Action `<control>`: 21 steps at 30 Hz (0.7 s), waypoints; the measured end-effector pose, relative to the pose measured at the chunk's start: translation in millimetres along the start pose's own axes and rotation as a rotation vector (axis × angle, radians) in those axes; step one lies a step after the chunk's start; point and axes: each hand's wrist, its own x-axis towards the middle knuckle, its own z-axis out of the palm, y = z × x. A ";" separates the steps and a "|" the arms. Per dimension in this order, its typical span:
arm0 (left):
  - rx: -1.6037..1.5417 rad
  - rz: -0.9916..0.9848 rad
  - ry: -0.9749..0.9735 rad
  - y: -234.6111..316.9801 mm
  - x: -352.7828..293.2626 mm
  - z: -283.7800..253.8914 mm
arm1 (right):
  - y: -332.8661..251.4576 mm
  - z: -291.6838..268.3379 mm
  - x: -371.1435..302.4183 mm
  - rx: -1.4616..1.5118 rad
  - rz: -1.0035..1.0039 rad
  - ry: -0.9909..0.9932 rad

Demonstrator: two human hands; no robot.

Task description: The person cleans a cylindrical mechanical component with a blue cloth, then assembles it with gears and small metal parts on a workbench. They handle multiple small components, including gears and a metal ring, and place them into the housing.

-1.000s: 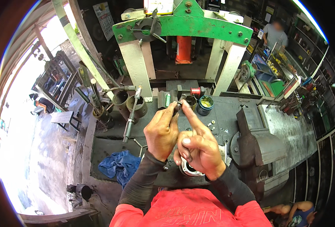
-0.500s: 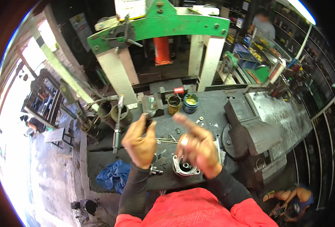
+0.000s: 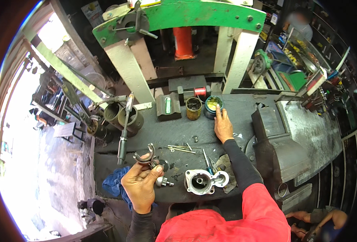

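Observation:
Pinched between the thumb and fingers of my left hand (image 3: 140,185) is a forked metal lever (image 3: 152,151), its curved prongs pointing up. Beside that hand lies a small gear shaft (image 3: 164,182) on the bench. My right hand (image 3: 223,128) stretches forward with its fingers extended to a blue tin (image 3: 209,114) of yellow grease (image 3: 213,103). A fingertip is at the grease; whether it dips in, I cannot tell. Between my arms sits a cast metal housing (image 3: 190,187) with a round bore, near the bench's front edge.
Left of the blue tin stands a second tin (image 3: 193,115) of dark grease. Thin rods (image 3: 180,149) and a screwdriver (image 3: 207,160) lie mid-bench. A blue rag (image 3: 115,181) is at the left, a large vise (image 3: 281,147) at the right. Behind rises a green-and-white press frame (image 3: 202,15).
My right hand has moved forward and right, from above the housing to the blue tin. My left hand has come lower and nearer, with the forked lever now plainly visible.

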 end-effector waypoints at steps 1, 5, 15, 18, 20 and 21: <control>0.033 -0.031 0.013 1.3 -0.4 -2.8 | 1.8 4.3 -4.0 0.047 0.047 -0.047; -0.023 -0.034 -0.010 2.8 0.0 -6.2 | 9.2 4.8 -16.1 0.150 0.071 -0.108; -0.143 -0.091 -0.192 -9.4 13.8 4.6 | -17.2 -129.1 -211.1 0.471 0.721 -0.287; -0.194 -0.146 -0.267 -18.5 15.7 11.2 | -10.0 -120.0 -264.0 0.639 0.831 -0.276; -0.212 -0.153 -0.299 -22.8 14.2 15.5 | -5.1 -114.6 -280.0 0.607 0.797 -0.167; -0.228 -0.166 -0.307 -24.2 13.3 17.9 | -3.7 -115.4 -280.7 0.473 0.819 -0.214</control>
